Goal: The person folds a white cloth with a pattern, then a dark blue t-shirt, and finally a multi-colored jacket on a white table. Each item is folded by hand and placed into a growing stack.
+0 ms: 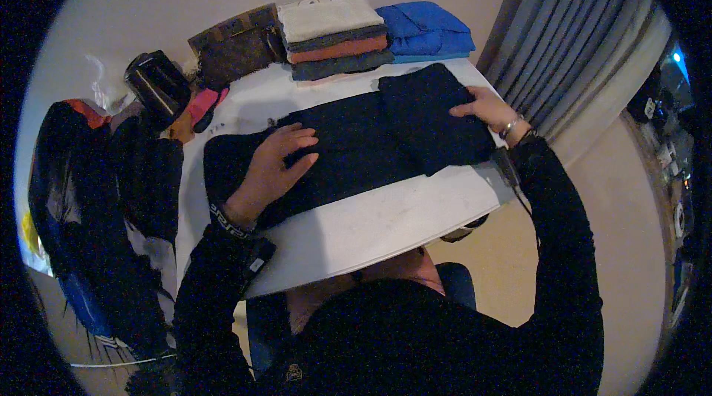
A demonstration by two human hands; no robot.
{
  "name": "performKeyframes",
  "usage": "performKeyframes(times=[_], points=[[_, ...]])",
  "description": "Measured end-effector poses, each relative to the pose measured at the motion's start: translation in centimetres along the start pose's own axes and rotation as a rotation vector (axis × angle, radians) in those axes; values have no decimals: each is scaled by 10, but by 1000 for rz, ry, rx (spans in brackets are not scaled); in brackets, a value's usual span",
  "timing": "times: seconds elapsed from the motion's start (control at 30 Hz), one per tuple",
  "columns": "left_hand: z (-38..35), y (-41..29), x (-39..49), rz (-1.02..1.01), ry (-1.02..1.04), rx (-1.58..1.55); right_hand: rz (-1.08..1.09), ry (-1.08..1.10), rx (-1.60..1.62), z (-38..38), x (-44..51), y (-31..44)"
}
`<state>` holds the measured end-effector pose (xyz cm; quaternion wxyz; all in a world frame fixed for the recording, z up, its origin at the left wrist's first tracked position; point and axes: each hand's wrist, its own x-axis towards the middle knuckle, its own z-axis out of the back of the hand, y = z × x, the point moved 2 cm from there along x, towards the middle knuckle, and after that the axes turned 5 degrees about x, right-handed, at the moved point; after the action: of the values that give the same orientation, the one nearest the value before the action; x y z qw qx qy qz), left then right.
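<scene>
A black cloth garment [356, 134] lies stretched across the white table [384, 212] in front of me. Its right end is doubled over into a thicker folded section [428, 118]. My left hand [283, 157] rests palm down on the left part of the cloth, fingers spread and holding nothing. At the right end, my right hand [484, 107] grips the garment's edge, with the thumb on top; its other fingers are partly hidden.
Behind the garment stand a stack of folded clothes [336, 34], folded blue clothing [428, 29] and a brown bag [236, 43]. A shiny black container [157, 86] is at the back left. Dark clothes [83, 190] hang along the left side. A grey curtain [562, 34] borders the right.
</scene>
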<state>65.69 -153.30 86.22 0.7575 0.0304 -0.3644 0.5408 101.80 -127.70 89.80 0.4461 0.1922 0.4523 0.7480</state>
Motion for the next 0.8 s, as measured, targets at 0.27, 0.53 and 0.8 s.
performKeyframes(times=[0.27,0.53,0.8], points=[[5,14,-19,-30,301,171,187,-110,-471,18,22,38],[-8,15,-27,-31,213,145,455,-144,-973,-38,22,128],[-17,12,-21,9,241,174,787,222,-919,-148,8,189]])
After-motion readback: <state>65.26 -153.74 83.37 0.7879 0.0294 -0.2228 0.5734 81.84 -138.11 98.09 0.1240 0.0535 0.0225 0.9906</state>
